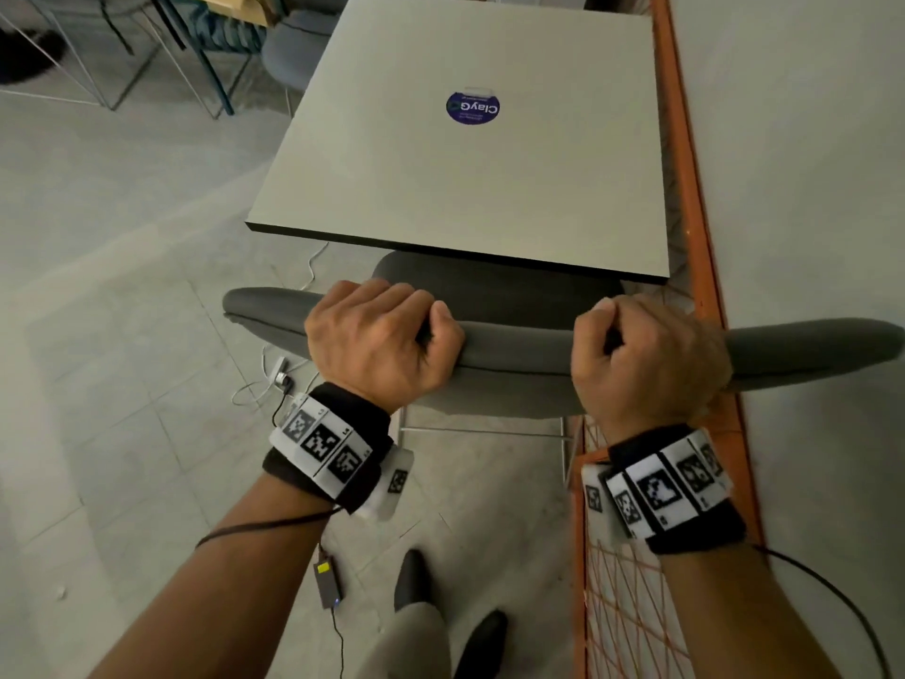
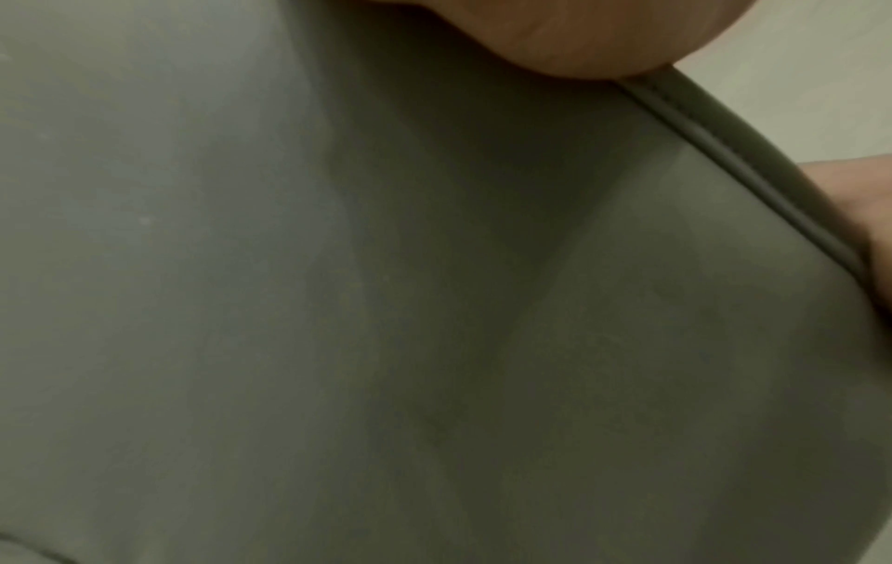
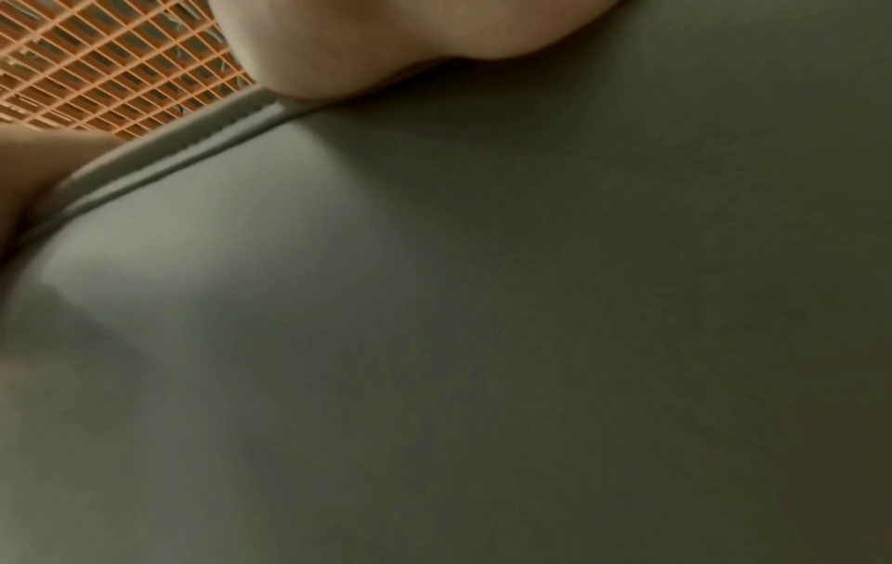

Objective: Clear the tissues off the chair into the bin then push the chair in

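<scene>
Both hands grip the top edge of the backrest of the grey chair [image 1: 529,350]. The left hand [image 1: 377,340] is curled over the backrest left of its middle, fingers wrapped over the far side, thumb on the near side. The right hand [image 1: 646,360] is curled over the same edge right of the middle, well apart from the left, knuckles up. The chair faces the table [image 1: 470,154]; the front part of its seat lies under the table's near edge, the backrest just outside that edge. What shows of the seat is bare; no tissues seen on it. Chair's metal legs [image 1: 485,431] show below the backrest. The left wrist view is filled by the grey backrest [image 2: 434,305] with its piped seam, the heel of the hand at the top edge; fingers not clearly shown there. The right wrist view shows the same grey surface [image 3: 482,324] and seam, palm at the top, an orange wire grid [image 3: 106,65] behind. On the table, toward its far right area, a round blue sticker [image 1: 472,107]. The orange grid panel [image 1: 631,595] runs along the table's right edge beside a pale wall. On the tiled floor, left of the chair, white cables and a plug [image 1: 281,377]. Each wrist carries a black band with printed marker squares [image 1: 323,445]. The person's dark shoes [image 1: 414,578] show at the bottom.
</scene>
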The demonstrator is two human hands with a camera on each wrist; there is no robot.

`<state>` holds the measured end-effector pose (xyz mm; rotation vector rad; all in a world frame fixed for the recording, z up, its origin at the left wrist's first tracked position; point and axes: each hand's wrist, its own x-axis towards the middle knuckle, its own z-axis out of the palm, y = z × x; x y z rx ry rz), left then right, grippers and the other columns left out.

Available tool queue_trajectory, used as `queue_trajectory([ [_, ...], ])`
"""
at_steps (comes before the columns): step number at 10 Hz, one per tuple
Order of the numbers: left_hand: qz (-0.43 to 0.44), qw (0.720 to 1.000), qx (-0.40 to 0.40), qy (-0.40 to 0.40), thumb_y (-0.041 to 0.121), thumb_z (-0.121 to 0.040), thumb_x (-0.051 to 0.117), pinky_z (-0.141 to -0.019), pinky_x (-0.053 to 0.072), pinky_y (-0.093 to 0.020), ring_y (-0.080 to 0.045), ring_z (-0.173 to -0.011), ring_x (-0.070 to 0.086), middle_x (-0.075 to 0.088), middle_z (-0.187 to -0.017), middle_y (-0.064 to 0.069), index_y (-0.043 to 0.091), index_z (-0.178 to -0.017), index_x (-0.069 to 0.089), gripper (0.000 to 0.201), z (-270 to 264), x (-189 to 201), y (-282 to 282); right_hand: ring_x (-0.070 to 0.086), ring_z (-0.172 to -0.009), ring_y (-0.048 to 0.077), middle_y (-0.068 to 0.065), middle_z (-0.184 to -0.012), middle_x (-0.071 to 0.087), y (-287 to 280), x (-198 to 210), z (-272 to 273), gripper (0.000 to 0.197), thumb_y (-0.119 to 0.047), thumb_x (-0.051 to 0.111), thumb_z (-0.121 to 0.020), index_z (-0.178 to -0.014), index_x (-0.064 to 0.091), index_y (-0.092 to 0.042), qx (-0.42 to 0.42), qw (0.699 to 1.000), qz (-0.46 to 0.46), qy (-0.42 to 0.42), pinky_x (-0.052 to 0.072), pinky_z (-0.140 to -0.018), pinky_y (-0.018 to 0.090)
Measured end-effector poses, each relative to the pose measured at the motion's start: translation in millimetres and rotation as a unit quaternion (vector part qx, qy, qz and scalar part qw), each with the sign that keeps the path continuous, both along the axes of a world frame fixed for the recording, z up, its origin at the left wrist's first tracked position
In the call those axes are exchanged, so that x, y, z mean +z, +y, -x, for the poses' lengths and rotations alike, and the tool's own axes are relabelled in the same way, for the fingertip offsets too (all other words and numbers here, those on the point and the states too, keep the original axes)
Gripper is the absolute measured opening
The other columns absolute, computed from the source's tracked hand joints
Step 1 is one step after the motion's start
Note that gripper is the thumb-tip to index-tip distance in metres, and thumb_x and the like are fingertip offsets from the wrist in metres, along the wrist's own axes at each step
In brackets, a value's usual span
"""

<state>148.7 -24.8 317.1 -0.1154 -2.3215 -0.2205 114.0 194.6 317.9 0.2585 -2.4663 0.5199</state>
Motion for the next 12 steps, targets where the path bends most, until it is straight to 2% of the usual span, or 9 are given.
queue_trajectory([
  [2,0.003,0.999,0.029,-0.031,0.032,-0.092,0.041,-0.050,0.035,-0.034,-0.016,-0.045,0.038,0.038,-0.046,0.006,0.019,-0.049,0.045,0.045,1.7,-4.4,-22.7,0.040,-0.049,0.017,-0.004,-0.052,0.048,-22.0,-3.7,-1.5,0.037,-0.030,0.044,-0.092,-0.058,0.052,-0.021,0.004,1.000,-0.012,-0.003,0.039,-0.057,0.034],
  [4,0.000,0.998,0.043,-0.049,0.030,-0.091,0.045,-0.051,0.037,-0.035,-0.020,-0.045,0.043,0.042,-0.046,0.005,0.020,-0.050,0.043,0.042,22.6,3.9,-33.6,0.042,-0.049,0.018,-0.002,-0.051,0.051,-37.4,2.0,20.6,0.037,-0.029,0.044,-0.090,-0.054,0.051,-0.020,0.003,1.000,-0.011,-0.017,0.039,-0.058,0.033],
  [6,-0.015,0.998,0.037,-0.053,0.028,-0.090,0.047,-0.052,0.031,-0.031,-0.018,-0.046,0.039,0.043,-0.046,0.004,0.022,-0.051,0.039,0.041,33.9,3.7,-33.9,0.035,-0.047,0.016,-0.007,-0.050,0.038,-39.7,3.8,37.4,0.036,-0.027,0.045,-0.089,-0.054,0.047,-0.020,-0.007,1.000,-0.023,-0.015,0.027,-0.058,0.028],
  [7,-0.023,0.998,0.024,-0.060,0.031,-0.092,0.048,-0.054,0.033,-0.030,-0.015,-0.048,0.041,0.041,-0.049,0.008,0.023,-0.053,0.043,0.040,30.4,6.4,-33.3,0.034,-0.048,0.015,-0.008,-0.052,0.036,-39.1,2.4,35.7,0.034,-0.025,0.046,-0.088,-0.055,0.049,-0.019,-0.019,1.000,-0.021,-0.001,0.029,-0.058,0.028],
  [8,-0.024,0.997,-0.031,-0.065,0.032,-0.094,0.051,-0.058,0.037,-0.031,-0.016,-0.054,0.049,0.050,-0.056,0.008,0.022,-0.059,0.053,0.036,21.4,8.0,-36.0,0.038,-0.050,0.015,-0.005,-0.052,0.045,-41.4,2.2,27.3,0.032,-0.023,0.047,-0.089,-0.058,0.052,-0.019,-0.034,0.999,-0.011,-0.005,0.038,-0.059,0.032],
  [9,-0.045,0.989,-0.125,-0.056,0.029,-0.092,0.058,-0.069,0.044,-0.034,-0.018,-0.076,0.063,0.072,-0.085,0.007,0.021,-0.081,0.072,0.020,9.0,6.7,-36.7,0.043,-0.056,0.015,-0.004,-0.056,0.051,-44.3,1.5,20.6,0.031,-0.023,0.046,-0.092,-0.062,0.054,-0.020,-0.042,0.999,0.021,-0.015,0.043,-0.067,0.038],
  [10,-0.049,0.970,-0.230,-0.059,0.021,-0.085,0.064,-0.089,0.045,-0.044,-0.022,-0.106,0.065,0.071,-0.115,0.006,0.021,-0.092,0.076,0.013,-7.8,-0.1,-25.2,0.059,-0.088,0.019,0.000,-0.084,0.063,-48.1,-1.7,0.1,0.026,-0.025,0.043,-0.096,-0.084,0.064,-0.018,-0.039,0.998,0.048,-0.031,0.043,-0.093,0.041],
  [11,0.010,0.943,-0.321,-0.083,0.022,-0.079,0.068,-0.108,0.031,-0.060,-0.032,-0.129,0.050,0.064,-0.127,0.007,0.029,-0.089,0.075,0.013,-24.2,-19.4,-21.1,0.034,-0.140,0.021,0.003,-0.141,0.049,-50.4,-17.9,-42.9,0.036,-0.030,0.039,-0.099,-0.130,0.055,-0.020,-0.053,0.995,0.039,-0.078,0.022,-0.118,0.040],
  [12,0.020,0.906,-0.388,-0.167,0.027,-0.080,0.064,-0.113,0.027,-0.048,-0.031,-0.131,0.048,0.066,-0.121,0.013,0.033,-0.086,0.072,0.013,-42.6,-47.6,-37.5,0.034,-0.138,0.013,-0.002,-0.151,0.034,-51.8,-46.3,-109.7,0.043,-0.035,0.041,-0.098,-0.141,0.042,-0.031,-0.116,0.963,0.077,-0.231,0.034,-0.111,0.029],
])
